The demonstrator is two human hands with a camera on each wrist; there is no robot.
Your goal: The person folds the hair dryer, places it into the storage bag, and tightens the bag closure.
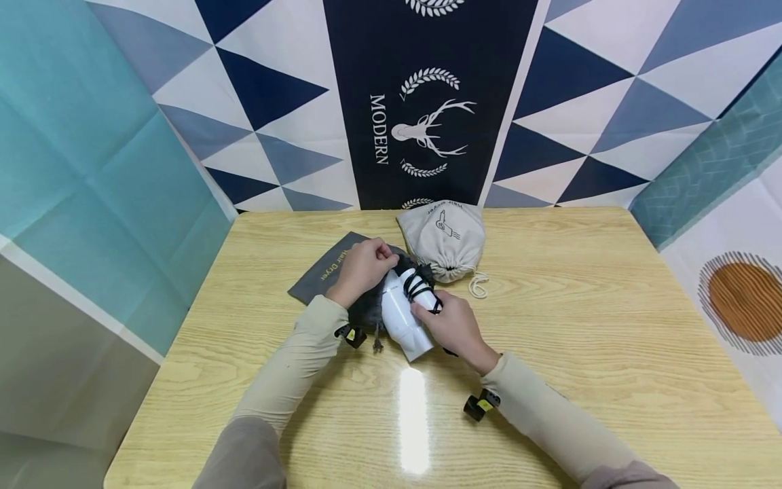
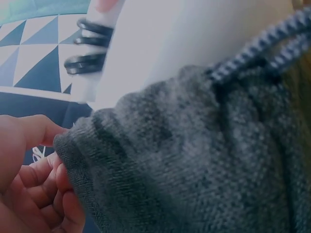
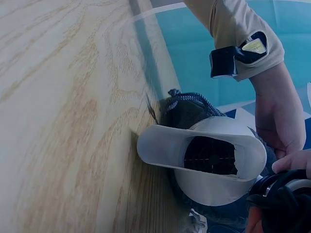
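A white hair dryer [image 1: 400, 312] lies slanted at the mouth of a dark grey drawstring bag [image 1: 322, 270] with gold lettering. Black cord [image 1: 415, 285] is wound around the dryer's handle. My right hand [image 1: 455, 327] grips the handle over the cord. My left hand [image 1: 362, 268] pinches the rim of the bag's opening between thumb and fingers, clear in the left wrist view, where the grey cloth [image 2: 165, 160] laps over the dryer's white body [image 2: 170, 48]. In the right wrist view the flat nozzle [image 3: 155, 150] faces the camera, its dark grille inside.
Behind the dryer stands a beige drawstring bag [image 1: 449, 238] printed with a hair dryer, its white cord [image 1: 478, 286] trailing on the wooden table [image 1: 580, 305]. The grey bag's drawstring end [image 1: 377, 344] hangs toward me. A patterned cloth [image 1: 275, 102] rises along the table's back edge.
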